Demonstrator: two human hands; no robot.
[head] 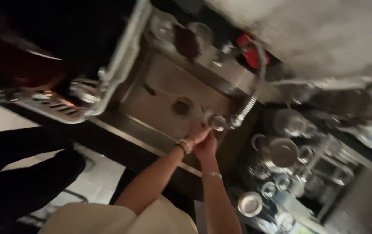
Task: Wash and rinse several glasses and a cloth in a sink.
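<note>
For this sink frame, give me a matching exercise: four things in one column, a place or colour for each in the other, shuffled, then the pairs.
Things
1. small round item
2. spring hose
3. drain
4. metal cups and bowls

Places or colours
A. in the floor of the steel sink
B. packed in the rack beside the sink
C. at the fingertips of both hands, left hand, right hand
D. coiled, arching from a red fitting

Pairs: 1-C, 2-D, 3-A, 4-B
</note>
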